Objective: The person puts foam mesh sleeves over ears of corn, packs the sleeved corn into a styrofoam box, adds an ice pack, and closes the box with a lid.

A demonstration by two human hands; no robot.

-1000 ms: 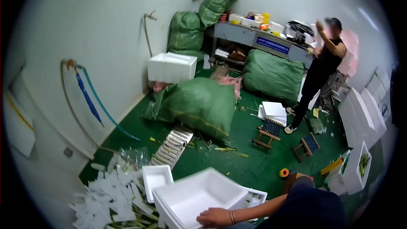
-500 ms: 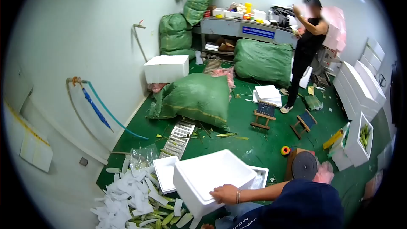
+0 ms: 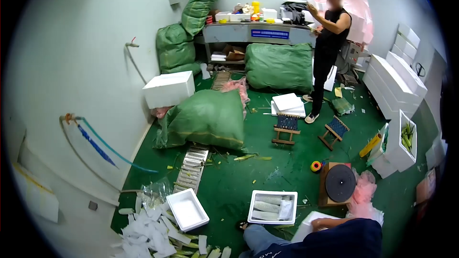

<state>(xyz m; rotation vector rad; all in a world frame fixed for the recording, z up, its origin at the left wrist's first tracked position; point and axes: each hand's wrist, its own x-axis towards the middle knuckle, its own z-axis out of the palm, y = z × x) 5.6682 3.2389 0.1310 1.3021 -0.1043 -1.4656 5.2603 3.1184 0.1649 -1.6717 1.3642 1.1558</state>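
Note:
My right hand (image 3: pixel 319 224) is at the lower right, holding the edge of a white foam box (image 3: pixel 304 228) close to my body. The sleeve and the frame's bottom hide part of that box, and the fingers show only partly. Left of it, a foam tray (image 3: pixel 251 206) on the floor holds several net-wrapped pieces and a white packet. An empty white foam box (image 3: pixel 188 210) stands further left, beside a heap of white sheets (image 3: pixel 146 234) and green husked pieces (image 3: pixel 215 252). My left hand is out of view.
A person in black (image 3: pixel 330 38) stands by the back counter (image 3: pixel 229 33). Big green sacks (image 3: pixel 205 119), low stools (image 3: pixel 287 129), a round-topped wooden stand (image 3: pixel 340 182), foam boxes (image 3: pixel 394 86) and a floor grate (image 3: pixel 192 167) surround the work spot.
My right hand has moved the white foam box from over the tray to the right, against my body, uncovering the tray. The view has shifted and my left hand has left it.

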